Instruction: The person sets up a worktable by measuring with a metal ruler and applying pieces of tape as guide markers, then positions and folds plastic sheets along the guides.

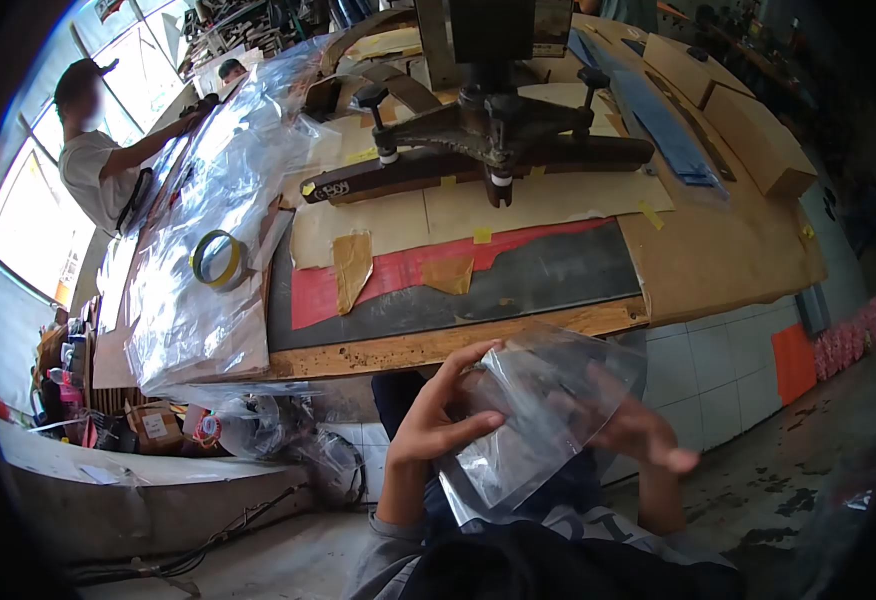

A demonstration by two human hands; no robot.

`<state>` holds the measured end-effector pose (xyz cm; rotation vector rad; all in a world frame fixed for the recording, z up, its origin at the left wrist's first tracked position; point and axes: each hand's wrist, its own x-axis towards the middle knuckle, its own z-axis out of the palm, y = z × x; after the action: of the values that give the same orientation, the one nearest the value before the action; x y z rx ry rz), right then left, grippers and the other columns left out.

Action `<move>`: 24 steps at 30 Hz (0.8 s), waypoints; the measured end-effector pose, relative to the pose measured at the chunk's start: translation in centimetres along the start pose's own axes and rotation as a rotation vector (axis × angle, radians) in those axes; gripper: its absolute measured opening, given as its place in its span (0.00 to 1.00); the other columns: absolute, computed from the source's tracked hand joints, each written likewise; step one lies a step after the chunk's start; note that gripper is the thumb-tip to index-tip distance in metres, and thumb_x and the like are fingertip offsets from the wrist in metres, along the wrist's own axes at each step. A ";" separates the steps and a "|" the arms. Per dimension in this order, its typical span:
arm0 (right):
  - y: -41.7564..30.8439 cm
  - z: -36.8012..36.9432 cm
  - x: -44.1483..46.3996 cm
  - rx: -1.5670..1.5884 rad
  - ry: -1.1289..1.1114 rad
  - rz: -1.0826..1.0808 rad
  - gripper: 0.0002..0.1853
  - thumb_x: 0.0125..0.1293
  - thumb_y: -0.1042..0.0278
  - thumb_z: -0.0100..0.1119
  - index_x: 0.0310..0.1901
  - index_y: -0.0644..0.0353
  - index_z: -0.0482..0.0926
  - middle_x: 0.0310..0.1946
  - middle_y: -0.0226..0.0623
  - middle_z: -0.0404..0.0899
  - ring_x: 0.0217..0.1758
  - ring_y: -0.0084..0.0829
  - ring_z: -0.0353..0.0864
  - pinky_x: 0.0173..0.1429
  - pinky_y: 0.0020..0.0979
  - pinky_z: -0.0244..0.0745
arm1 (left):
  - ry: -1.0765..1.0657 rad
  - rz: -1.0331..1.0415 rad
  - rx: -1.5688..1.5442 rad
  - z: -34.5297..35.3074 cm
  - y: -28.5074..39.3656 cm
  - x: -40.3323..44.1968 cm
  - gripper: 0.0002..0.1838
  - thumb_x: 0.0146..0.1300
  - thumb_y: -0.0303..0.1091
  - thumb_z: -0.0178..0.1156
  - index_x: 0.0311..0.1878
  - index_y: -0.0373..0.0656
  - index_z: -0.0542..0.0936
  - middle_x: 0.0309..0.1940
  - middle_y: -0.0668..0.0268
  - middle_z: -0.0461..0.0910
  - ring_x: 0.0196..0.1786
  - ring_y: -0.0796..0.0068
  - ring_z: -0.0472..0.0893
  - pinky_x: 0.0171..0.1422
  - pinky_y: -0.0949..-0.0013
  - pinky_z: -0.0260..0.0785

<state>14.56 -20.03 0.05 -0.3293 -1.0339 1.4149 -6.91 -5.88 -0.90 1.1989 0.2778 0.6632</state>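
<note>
In front of my body, below the table edge, my left hand (448, 410) grips a clear plastic bag (548, 420), its thumb on the near face and fingers at the far side. The bag is crinkled and see-through, with a shiny lower corner. At the bag's right side is my right hand (643, 440), slightly blurred. Its fingers are spread and partly seen through the plastic; whether they are inside the bag or behind it I cannot tell.
A large table holds a dark metal press frame (498, 150), a black board (558, 270) with red sheet, and a roll of yellow tape (216, 258) on clear plastic sheeting (198, 320). Cardboard boxes (758, 140) stand at right. A person (93, 170) works at the left.
</note>
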 end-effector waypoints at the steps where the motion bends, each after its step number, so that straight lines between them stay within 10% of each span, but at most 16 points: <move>1: -0.5 -0.2 0.3 0.000 0.016 -0.025 0.61 0.53 0.27 0.59 0.72 0.68 0.41 0.67 0.63 0.56 0.62 0.53 0.69 0.66 0.48 0.66 | 0.037 -0.020 0.112 0.4 0.1 -0.3 0.40 0.53 0.23 0.69 0.68 0.38 0.60 0.51 0.61 0.77 0.52 0.76 0.77 0.56 0.73 0.67; 8: -1.7 0.9 7.0 -0.313 0.667 -0.164 0.29 0.69 0.75 0.46 0.69 0.65 0.49 0.48 0.58 0.77 0.42 0.39 0.84 0.38 0.33 0.84 | 0.158 0.068 0.412 3.0 -2.3 -1.7 0.40 0.56 0.20 0.66 0.68 0.39 0.54 0.47 0.56 0.80 0.48 0.73 0.80 0.52 0.74 0.70; 13: 0.0 0.6 8.4 -0.454 0.558 -0.121 0.28 0.67 0.76 0.48 0.68 0.61 0.53 0.47 0.51 0.78 0.42 0.36 0.84 0.39 0.31 0.83 | 0.172 0.025 0.333 3.1 -4.0 -2.1 0.39 0.58 0.26 0.65 0.70 0.43 0.57 0.24 0.70 0.80 0.22 0.88 0.70 0.27 0.81 0.57; 24: -0.3 -7.4 10.9 -1.789 0.478 -0.083 0.42 0.57 0.55 0.66 0.68 0.68 0.57 0.64 0.50 0.61 0.67 0.49 0.62 0.67 0.43 0.60 | 0.186 -0.212 0.730 3.0 -4.6 -1.4 0.35 0.61 0.31 0.64 0.68 0.39 0.58 0.33 0.57 0.84 0.30 0.71 0.84 0.34 0.75 0.69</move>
<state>18.41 -7.41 0.41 -1.7407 -1.5898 -0.0757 -4.86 -9.96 -4.29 1.7694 0.8427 0.4953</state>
